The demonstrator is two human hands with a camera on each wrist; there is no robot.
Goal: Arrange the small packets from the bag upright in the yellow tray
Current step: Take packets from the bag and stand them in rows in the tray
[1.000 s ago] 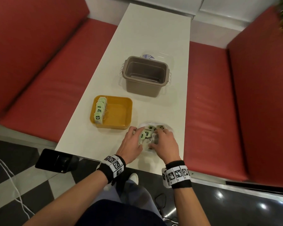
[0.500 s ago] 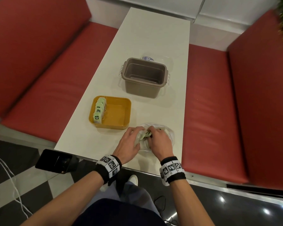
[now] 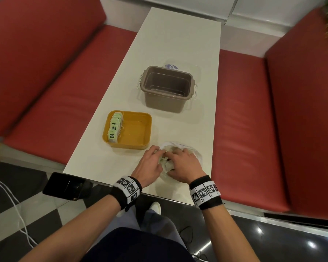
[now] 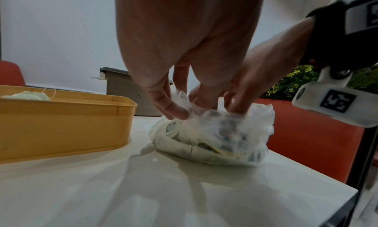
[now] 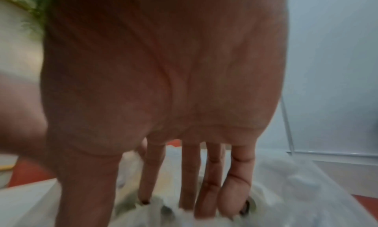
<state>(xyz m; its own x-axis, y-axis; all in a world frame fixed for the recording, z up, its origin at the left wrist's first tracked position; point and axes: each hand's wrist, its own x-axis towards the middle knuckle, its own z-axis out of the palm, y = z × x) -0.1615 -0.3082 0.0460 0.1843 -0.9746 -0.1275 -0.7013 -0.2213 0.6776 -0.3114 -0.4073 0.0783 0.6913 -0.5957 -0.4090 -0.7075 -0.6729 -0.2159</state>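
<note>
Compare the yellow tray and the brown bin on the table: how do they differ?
The yellow tray is shallow and low-walled; the brown bin is deep and tall. The tray holds a row of green packets standing upright along its left side; the bin looks empty. The bin has clear side latches; the tray has none. The tray sits nearer the person, the bin farther back. Both are open-topped, rounded-corner plastic containers.

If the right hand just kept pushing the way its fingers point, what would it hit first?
The right hand points down into the clear bag, so its fingers would probably meet the small packets inside first, then the white table beneath.
</note>
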